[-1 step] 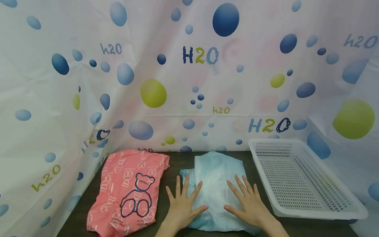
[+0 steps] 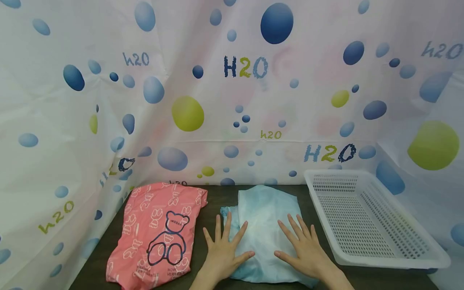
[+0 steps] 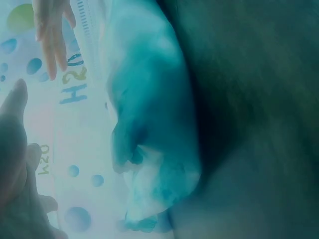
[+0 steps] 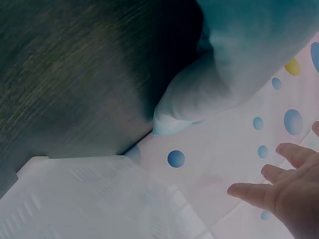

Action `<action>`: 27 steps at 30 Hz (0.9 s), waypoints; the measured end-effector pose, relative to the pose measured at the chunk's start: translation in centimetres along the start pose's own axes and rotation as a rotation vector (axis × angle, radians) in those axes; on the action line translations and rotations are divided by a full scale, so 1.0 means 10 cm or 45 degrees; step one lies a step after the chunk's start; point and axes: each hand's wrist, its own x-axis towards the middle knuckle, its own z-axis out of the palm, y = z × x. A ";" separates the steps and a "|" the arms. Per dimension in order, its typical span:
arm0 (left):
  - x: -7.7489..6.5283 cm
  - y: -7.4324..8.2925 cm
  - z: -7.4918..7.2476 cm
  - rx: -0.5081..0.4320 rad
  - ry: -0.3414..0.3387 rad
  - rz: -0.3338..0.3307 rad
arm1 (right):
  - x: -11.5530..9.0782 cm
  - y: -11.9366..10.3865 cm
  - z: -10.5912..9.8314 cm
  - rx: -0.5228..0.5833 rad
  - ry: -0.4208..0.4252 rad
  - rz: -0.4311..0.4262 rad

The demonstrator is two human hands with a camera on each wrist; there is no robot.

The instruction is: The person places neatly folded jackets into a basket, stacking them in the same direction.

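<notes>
In the head view a folded, light blue satiny garment (image 2: 266, 209) lies in the middle of the dark table, a gathered edge showing at its left. My left hand (image 2: 222, 255) is spread over its left side, fingers straight and pointing away from me. Over the right side, my right hand (image 2: 308, 253) is spread the same way. Both hands hold nothing. The left wrist view shows the left hand (image 3: 15, 159) raised beside the puffed garment (image 3: 154, 84). From the right wrist, the right hand (image 4: 294, 194) appears with fingers extended, apart from the cloth (image 4: 249, 64).
A pink garment (image 2: 159, 233) with a bear print lies folded on the left of the table (image 2: 217, 196). At the right stands a white perforated plastic basket (image 2: 393, 261). A white curtain (image 2: 232, 92) with blue and green spots hangs behind and along the sides.
</notes>
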 end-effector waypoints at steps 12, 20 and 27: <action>0.01 -0.01 0.04 -0.050 -0.052 -0.043 | -0.01 0.06 -0.07 0.051 -0.013 0.042; 0.13 -0.13 0.16 -0.307 -0.119 -0.145 | 0.02 0.14 -0.06 0.092 -0.122 0.135; 0.30 -0.25 0.24 -0.663 -0.254 -0.233 | 0.06 0.28 0.01 0.174 -0.324 0.358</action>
